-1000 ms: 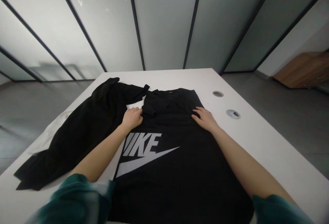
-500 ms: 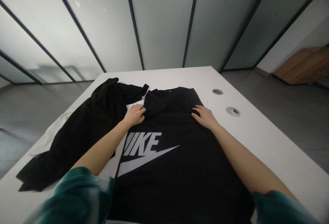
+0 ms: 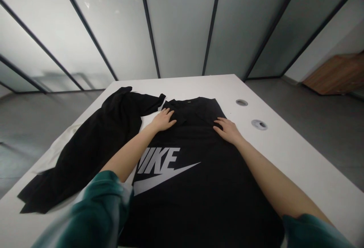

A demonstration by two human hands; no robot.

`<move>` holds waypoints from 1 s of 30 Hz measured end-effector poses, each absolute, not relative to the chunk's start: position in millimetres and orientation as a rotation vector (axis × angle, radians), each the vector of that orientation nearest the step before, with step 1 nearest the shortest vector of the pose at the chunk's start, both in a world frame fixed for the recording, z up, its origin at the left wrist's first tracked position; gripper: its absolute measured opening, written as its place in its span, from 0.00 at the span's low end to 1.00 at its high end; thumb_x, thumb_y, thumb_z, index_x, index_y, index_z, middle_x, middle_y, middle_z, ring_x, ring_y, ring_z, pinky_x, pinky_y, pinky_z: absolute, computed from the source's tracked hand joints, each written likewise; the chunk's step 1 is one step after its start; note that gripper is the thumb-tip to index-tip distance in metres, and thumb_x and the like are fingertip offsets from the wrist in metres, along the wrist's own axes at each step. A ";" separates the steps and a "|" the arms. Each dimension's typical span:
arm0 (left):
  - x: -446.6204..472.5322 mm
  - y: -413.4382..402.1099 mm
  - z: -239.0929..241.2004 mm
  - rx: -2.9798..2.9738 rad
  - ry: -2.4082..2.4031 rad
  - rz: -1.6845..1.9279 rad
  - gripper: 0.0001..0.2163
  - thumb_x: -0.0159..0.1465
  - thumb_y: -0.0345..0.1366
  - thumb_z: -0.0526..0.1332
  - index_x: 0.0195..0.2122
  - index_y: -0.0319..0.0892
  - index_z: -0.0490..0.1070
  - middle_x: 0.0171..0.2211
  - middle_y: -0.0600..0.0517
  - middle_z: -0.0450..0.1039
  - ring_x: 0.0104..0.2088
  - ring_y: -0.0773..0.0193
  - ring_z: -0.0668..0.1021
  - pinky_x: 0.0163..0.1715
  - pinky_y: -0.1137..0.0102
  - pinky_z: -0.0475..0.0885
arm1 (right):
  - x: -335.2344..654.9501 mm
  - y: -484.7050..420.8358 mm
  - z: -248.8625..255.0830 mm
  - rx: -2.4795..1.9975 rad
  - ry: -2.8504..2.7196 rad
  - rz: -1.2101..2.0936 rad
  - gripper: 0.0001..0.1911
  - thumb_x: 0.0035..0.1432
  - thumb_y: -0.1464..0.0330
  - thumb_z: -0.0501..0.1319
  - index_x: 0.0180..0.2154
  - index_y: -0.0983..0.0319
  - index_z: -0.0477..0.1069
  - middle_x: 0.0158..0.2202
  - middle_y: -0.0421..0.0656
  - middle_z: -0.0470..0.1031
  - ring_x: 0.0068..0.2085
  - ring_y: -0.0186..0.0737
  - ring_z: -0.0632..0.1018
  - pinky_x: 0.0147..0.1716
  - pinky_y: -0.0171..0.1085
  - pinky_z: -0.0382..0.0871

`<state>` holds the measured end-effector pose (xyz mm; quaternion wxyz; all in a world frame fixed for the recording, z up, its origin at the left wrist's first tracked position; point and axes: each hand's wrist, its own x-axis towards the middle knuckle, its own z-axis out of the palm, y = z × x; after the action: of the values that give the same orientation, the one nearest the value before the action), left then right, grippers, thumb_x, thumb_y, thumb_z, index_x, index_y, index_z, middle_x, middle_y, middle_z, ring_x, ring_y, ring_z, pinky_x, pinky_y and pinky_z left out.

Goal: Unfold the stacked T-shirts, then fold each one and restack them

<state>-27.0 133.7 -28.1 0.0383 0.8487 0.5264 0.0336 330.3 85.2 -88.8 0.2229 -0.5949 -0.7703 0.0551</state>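
A black T-shirt (image 3: 196, 187) with a large white logo lies flat on the white table (image 3: 298, 164), collar away from me. My left hand (image 3: 164, 120) rests flat on its folded left sleeve near the collar, fingers stretched out. My right hand (image 3: 227, 129) lies flat on the right shoulder area, fingers spread. Neither hand holds anything.
A second black garment (image 3: 93, 145) lies crumpled to the left of the shirt, over a pale cloth (image 3: 59, 145) at the table's left edge. Two round cable holes (image 3: 241, 102) (image 3: 259, 124) sit in the tabletop to the right. Glass partition walls stand behind the table.
My left hand has opened from a closed grip at the sleeve's edge and slid right onto the folded sleeve, now lying flat. My right hand has stayed in place.
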 end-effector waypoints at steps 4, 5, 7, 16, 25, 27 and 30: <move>-15.9 138.7 -48.3 2.433 1.779 -0.021 0.36 0.67 0.59 0.46 0.70 0.43 0.52 0.71 0.40 0.47 0.70 0.40 0.51 0.65 0.46 0.51 | 329.6 84.4 -87.8 -1.651 -2.132 0.133 0.22 0.63 0.56 0.56 0.52 0.59 0.75 0.59 0.51 0.72 0.59 0.56 0.71 0.60 0.56 0.61; -15.2 139.5 -52.6 2.422 1.803 -0.013 0.36 0.67 0.60 0.45 0.70 0.45 0.51 0.71 0.41 0.46 0.70 0.41 0.50 0.65 0.46 0.50 | 329.2 84.0 -87.5 -1.660 -2.136 0.130 0.22 0.63 0.56 0.56 0.52 0.59 0.75 0.59 0.52 0.71 0.60 0.56 0.71 0.60 0.56 0.61; -15.5 142.4 -58.9 2.419 1.822 0.018 0.36 0.66 0.61 0.44 0.71 0.46 0.51 0.72 0.42 0.45 0.71 0.42 0.49 0.65 0.46 0.48 | 327.9 83.2 -87.3 -1.681 -2.146 0.127 0.23 0.63 0.56 0.55 0.53 0.61 0.75 0.60 0.53 0.71 0.61 0.56 0.70 0.60 0.55 0.61; -10.2 163.7 -52.3 2.429 1.872 0.038 0.36 0.67 0.60 0.45 0.70 0.43 0.52 0.71 0.41 0.47 0.70 0.43 0.50 0.66 0.49 0.47 | 309.3 87.9 -81.1 -1.992 -2.201 0.100 0.35 0.66 0.50 0.47 0.66 0.63 0.59 0.70 0.53 0.55 0.69 0.56 0.56 0.66 0.56 0.49; -16.6 109.6 -19.2 2.536 1.880 0.060 0.26 0.66 0.51 0.54 0.57 0.37 0.68 0.56 0.36 0.68 0.58 0.43 0.69 0.55 0.57 0.66 | 313.6 100.1 -52.6 -1.793 -2.469 0.183 0.29 0.67 0.55 0.48 0.62 0.63 0.66 0.67 0.53 0.60 0.67 0.52 0.61 0.65 0.51 0.53; -25.3 92.9 -18.7 2.547 1.838 0.035 0.30 0.66 0.52 0.54 0.62 0.37 0.63 0.62 0.36 0.63 0.63 0.42 0.64 0.58 0.56 0.63 | 316.0 93.4 -48.7 -1.721 -2.441 0.142 0.29 0.67 0.55 0.49 0.62 0.63 0.67 0.66 0.53 0.62 0.66 0.52 0.63 0.65 0.50 0.54; -33.2 72.3 -26.6 2.498 1.787 0.012 0.35 0.67 0.56 0.50 0.69 0.39 0.53 0.70 0.37 0.50 0.69 0.41 0.54 0.63 0.51 0.55 | 308.9 73.2 -50.1 -1.828 -2.334 0.093 0.33 0.67 0.52 0.47 0.65 0.64 0.62 0.67 0.54 0.59 0.67 0.57 0.60 0.65 0.55 0.52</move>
<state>-33.2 72.3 -26.6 0.0349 0.8128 0.5815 0.0038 308.9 73.2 -50.1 0.0875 -0.6140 -0.7838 0.0313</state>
